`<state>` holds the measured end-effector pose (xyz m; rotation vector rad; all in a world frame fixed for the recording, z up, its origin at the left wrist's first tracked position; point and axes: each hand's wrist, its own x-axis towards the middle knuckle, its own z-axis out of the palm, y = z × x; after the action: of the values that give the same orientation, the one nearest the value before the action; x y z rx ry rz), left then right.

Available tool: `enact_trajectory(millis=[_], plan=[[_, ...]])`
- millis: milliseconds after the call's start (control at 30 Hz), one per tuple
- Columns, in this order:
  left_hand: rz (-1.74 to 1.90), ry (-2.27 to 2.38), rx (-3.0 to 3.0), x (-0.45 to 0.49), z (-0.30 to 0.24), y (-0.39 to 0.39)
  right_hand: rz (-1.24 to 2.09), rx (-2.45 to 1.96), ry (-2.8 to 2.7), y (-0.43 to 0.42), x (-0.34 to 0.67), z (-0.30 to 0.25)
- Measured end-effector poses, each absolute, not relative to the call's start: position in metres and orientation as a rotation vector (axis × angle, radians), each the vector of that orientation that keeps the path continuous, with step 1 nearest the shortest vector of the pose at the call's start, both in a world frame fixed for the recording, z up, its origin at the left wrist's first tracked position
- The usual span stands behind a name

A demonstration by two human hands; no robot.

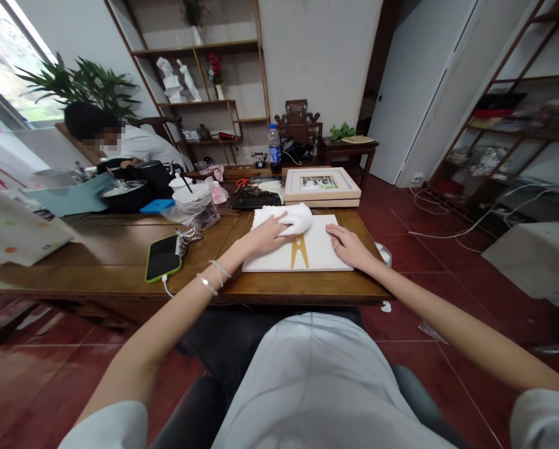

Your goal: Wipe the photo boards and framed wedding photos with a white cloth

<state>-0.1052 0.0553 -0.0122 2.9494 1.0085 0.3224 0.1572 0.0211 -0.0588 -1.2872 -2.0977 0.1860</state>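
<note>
Pale shirt (pixel 311 386) nearest the lens, its wearer close up against the wooden desk (pixel 270 285). Just past the desk's near edge sat a white board (pixel 328 257), lying flat. On it, a golden wishbone-shaped piece (pixel 300 254), two legs pointing back at the wearer. Judged thin, light and stiff, perhaps slick; slim legs looked the weak point, so the joined end seemed the better hold. Right hand (pixel 349 246) rested on the board's right edge, fingers loosely bent, nothing clasped. Left hand (pixel 268 236) grasped a bunched white cloth (pixel 300 218), on the board just beyond the golden piece; whether it covered the tip, could not tell. Cloth judged soft, light, forgiving: any handful would serve. Board seemed rigid, its face easily smudged; opposite edges the safest hold. Green-cased phone (pixel 164 257) lay well to the left. Farther off, a pale picture frame (pixel 323 194), then a blue-labelled bottle (pixel 274 151).
</note>
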Motion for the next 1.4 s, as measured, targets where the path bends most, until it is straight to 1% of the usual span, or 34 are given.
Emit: enact_trajectory(millis=[133,233,433,567,700,800,900,1133,1267,1400], plan=[[0.243,1.191,2.936,-0.104,-0.015,0.080,0.206,-1.291,-2.086,0.020,0.157,-0.058],[0.246,1.175,2.952,-0.102,-0.014,0.076,0.209,-1.288,-2.088,0.020,0.158,-0.058],[0.211,1.132,2.975,-0.101,-0.005,0.017,0.214,-1.255,-2.085,0.021,0.158,-0.059],[0.194,0.948,3.044,-0.102,-0.004,-0.030,0.211,-1.256,-2.076,0.021,0.158,-0.060],[0.204,0.881,3.073,-0.104,-0.007,-0.051,0.173,-1.273,-2.105,0.021,0.158,-0.059],[0.232,0.916,3.067,-0.104,-0.008,-0.039,0.167,-1.271,-2.107,0.022,0.158,-0.059],[0.253,0.973,3.046,-0.101,-0.008,-0.007,0.169,-1.271,-2.108,0.022,0.158,-0.060],[0.442,1.016,2.965,-0.082,-0.006,0.064,0.181,-1.254,-2.100,0.022,0.159,-0.060],[0.374,1.061,2.969,-0.074,-0.006,0.071,0.197,-1.251,-2.094,0.022,0.159,-0.060],[0.211,1.183,3.039,-0.066,-0.008,0.045,0.195,-1.235,-2.094,0.022,0.158,-0.060]])
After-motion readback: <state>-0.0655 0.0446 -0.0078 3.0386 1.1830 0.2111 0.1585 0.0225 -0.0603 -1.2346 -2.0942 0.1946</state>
